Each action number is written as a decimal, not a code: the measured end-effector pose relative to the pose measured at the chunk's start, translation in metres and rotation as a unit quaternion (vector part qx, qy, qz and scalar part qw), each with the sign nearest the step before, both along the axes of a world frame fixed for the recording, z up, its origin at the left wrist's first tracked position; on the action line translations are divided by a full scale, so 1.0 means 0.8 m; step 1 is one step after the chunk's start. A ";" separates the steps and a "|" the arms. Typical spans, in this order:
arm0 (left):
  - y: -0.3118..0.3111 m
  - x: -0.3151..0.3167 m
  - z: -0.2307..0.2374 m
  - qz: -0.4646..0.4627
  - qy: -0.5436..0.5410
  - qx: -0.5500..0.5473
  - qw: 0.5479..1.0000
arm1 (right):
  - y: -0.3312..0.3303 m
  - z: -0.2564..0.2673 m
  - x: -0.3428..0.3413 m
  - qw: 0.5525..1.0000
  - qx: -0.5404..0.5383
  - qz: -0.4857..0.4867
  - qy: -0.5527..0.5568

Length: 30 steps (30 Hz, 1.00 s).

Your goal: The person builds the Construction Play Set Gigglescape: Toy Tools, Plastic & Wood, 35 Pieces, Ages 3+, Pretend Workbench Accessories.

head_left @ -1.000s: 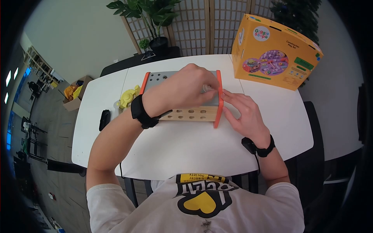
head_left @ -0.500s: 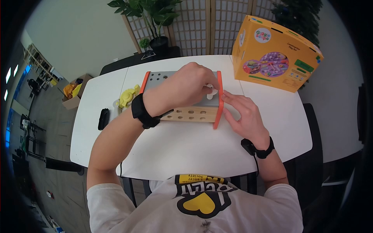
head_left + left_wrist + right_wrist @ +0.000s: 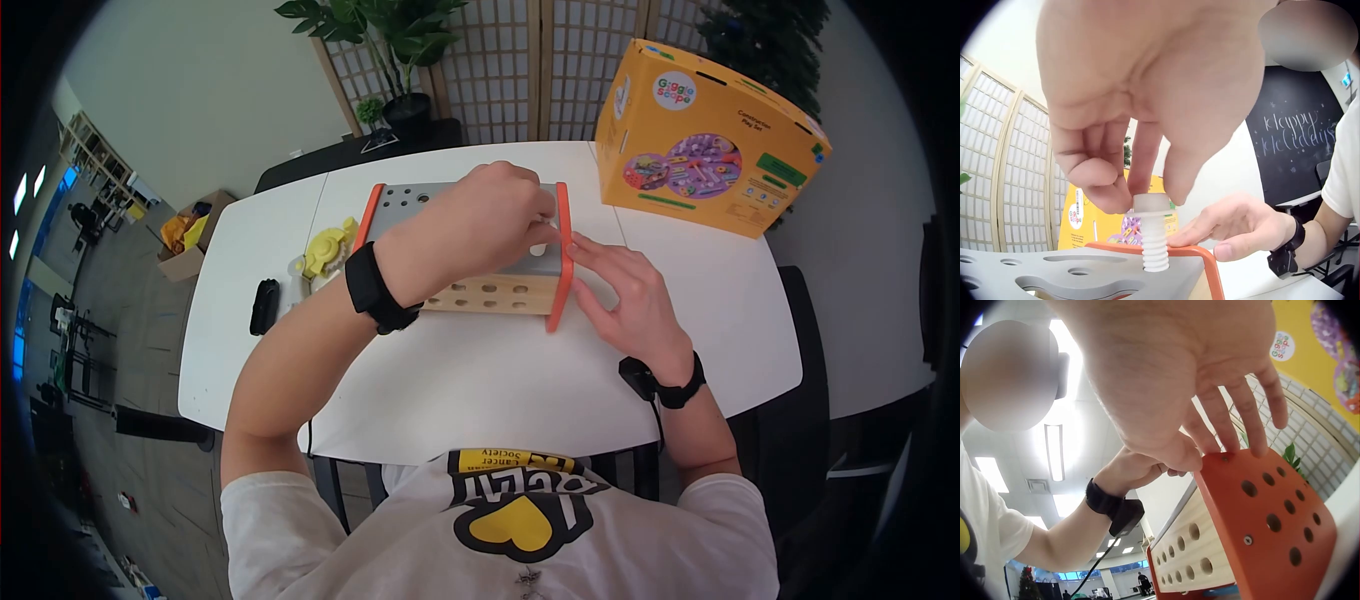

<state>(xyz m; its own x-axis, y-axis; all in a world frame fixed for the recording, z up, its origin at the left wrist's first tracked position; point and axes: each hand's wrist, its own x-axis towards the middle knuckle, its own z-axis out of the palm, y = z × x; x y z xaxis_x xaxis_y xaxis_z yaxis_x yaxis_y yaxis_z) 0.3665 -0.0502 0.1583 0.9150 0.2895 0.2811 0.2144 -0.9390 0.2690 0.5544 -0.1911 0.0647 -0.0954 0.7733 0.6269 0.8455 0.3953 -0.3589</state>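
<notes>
One white screw [image 3: 1154, 244] points straight down from the nearer left hand [image 3: 1147, 87], which pinches its head at the grey top [image 3: 1179, 278], toward the bench's [image 3: 470, 390] far edge; the right hand's [image 3: 1172, 375] straight fingers touch the orange end panel [image 3: 1235, 512].

Just right of the grip of the left hand [image 3: 485, 220] on the white screw [image 3: 1155, 247], the orange end panel [image 3: 565, 225] and right hand [image 3: 632, 300] blocked low passage. The gray top [image 3: 402, 208] lay below; the yellow box [image 3: 715, 130] rose beyond. Nearer the person [image 3: 500, 540], white tabletop [image 3: 480, 385] offered room.
</notes>
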 end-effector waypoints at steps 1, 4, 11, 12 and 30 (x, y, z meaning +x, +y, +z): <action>0.003 0.000 -0.002 -0.025 -0.013 -0.006 1.000 | 0.001 -0.001 0.001 1.000 0.002 0.001 -0.001; 0.017 -0.002 -0.006 -0.084 -0.030 -0.008 0.996 | 0.000 -0.002 0.002 1.000 0.011 -0.004 -0.009; 0.006 0.003 -0.008 -0.032 -0.136 0.007 0.990 | 0.012 0.012 0.002 1.000 0.017 -0.005 -0.024; 0.003 0.003 -0.004 -0.010 -0.088 0.014 0.996 | 0.013 0.013 0.002 1.000 0.015 -0.002 -0.020; 0.003 0.005 -0.009 -0.025 -0.071 0.039 0.996 | 0.015 0.016 0.003 1.000 -0.011 -0.007 -0.006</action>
